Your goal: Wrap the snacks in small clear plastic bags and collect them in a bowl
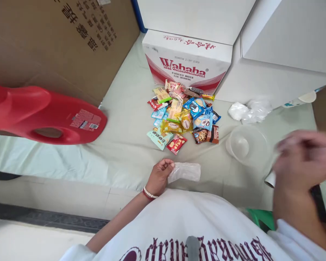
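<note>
Your left hand (161, 176) pinches a translucent plastic bag (186, 171), seemingly a holding step whose next move calls for steadiness; at three o'clock your right hand (301, 159) blurs, fingers unreadable.

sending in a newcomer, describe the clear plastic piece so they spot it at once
Find the white Wahaha box at the back, then come toward the person, past the heap of snack packets. There, the left hand pinches the clear plastic piece by one end. It is see-through, unlike the colourful packets, and flat, unlike the clear tub to its right.
</note>
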Demonstrator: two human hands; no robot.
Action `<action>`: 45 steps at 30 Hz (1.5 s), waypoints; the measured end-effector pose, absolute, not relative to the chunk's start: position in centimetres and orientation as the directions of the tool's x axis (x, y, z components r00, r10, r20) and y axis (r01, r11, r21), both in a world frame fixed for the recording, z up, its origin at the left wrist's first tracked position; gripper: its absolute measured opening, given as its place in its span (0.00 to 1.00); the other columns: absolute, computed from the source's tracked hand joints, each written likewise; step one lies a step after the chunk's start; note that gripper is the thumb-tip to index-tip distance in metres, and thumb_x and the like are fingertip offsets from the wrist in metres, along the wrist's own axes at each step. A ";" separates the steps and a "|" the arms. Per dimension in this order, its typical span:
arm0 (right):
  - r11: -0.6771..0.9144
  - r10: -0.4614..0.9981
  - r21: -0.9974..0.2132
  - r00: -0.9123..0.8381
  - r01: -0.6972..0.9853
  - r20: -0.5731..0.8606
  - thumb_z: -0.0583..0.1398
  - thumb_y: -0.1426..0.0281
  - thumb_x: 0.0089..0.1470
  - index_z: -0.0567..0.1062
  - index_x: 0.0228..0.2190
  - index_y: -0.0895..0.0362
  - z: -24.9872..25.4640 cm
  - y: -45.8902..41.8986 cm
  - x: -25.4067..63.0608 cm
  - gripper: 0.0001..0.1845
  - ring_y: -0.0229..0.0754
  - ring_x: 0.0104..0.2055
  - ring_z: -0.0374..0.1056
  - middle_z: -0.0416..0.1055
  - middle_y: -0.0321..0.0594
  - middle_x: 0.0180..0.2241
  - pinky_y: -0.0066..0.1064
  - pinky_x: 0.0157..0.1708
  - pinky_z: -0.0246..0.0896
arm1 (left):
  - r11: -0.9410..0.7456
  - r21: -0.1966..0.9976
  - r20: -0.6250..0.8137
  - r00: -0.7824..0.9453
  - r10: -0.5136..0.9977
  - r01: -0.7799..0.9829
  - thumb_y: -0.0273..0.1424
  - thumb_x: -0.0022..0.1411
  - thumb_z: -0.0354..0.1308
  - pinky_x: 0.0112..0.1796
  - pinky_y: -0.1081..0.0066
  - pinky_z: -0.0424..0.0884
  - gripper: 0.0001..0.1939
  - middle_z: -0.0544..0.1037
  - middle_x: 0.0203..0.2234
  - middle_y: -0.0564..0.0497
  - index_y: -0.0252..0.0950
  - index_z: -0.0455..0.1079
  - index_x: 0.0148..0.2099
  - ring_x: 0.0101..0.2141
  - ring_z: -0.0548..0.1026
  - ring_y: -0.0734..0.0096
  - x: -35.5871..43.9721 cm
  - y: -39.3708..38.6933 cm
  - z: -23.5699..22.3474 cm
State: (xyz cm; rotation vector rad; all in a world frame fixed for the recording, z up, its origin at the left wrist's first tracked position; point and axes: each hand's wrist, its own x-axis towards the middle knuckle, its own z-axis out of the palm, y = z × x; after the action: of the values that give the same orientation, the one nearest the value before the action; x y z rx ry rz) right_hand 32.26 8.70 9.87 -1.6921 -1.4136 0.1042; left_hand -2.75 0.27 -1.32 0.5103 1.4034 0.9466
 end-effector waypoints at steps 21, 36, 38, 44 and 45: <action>-0.290 0.946 -0.906 0.049 -0.308 -0.320 0.73 0.62 0.45 0.78 0.40 0.52 -1.6 -0.4 15.9 0.20 0.35 0.30 0.64 0.71 0.34 0.33 0.26 0.29 0.61 | 0.345 0.897 -0.374 -0.058 0.926 -0.276 0.44 0.51 0.69 0.27 0.74 0.58 0.22 0.60 0.22 0.60 0.38 0.69 0.43 0.23 0.58 0.77 -4.8 -0.8 -4.0; 0.240 0.970 -0.885 -0.122 0.399 0.209 0.59 0.70 0.63 0.79 0.41 0.50 -1.1 -5.2 18.1 0.08 0.42 0.41 0.70 0.73 0.41 0.40 0.35 0.41 0.65 | 0.328 0.944 -0.307 0.245 0.920 -0.045 0.50 0.57 0.63 0.30 0.69 0.75 0.20 0.73 0.31 0.51 0.38 0.68 0.34 0.35 0.72 0.66 0.1 -1.2 -0.9; 0.241 0.970 -0.884 -0.139 0.401 0.201 0.58 0.72 0.63 0.79 0.40 0.51 -1.1 -5.5 18.4 0.09 0.42 0.41 0.70 0.73 0.41 0.40 0.35 0.41 0.65 | 0.314 0.944 -0.288 0.213 0.934 -0.102 0.48 0.56 0.64 0.35 0.64 0.78 0.19 0.73 0.30 0.52 0.37 0.67 0.32 0.35 0.73 0.66 0.7 -0.6 -1.4; 0.106 0.993 -0.950 0.021 0.295 0.118 0.58 0.74 0.61 0.73 0.33 0.53 -0.7 -5.2 19.0 0.06 0.38 0.34 0.66 0.69 0.36 0.33 0.29 0.34 0.61 | 0.276 0.960 -0.259 0.239 0.936 -0.042 0.46 0.59 0.64 0.41 0.63 0.77 0.17 0.76 0.32 0.49 0.37 0.70 0.34 0.39 0.76 0.64 1.3 -0.4 -1.4; 0.136 0.989 -0.940 0.010 0.314 0.147 0.57 0.74 0.61 0.73 0.33 0.52 -0.6 -5.1 18.9 0.07 0.39 0.35 0.66 0.69 0.36 0.34 0.30 0.36 0.61 | 0.298 0.953 -0.279 0.235 0.931 -0.049 0.47 0.59 0.65 0.39 0.64 0.77 0.18 0.76 0.32 0.49 0.37 0.70 0.34 0.39 0.75 0.64 1.4 -0.5 -1.4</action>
State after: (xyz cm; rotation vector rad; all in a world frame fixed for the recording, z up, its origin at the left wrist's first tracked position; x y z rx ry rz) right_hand 18.93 -5.15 -0.60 -1.3402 -1.4767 0.9094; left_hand 1.45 -0.47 -1.36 1.0328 1.1092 0.8691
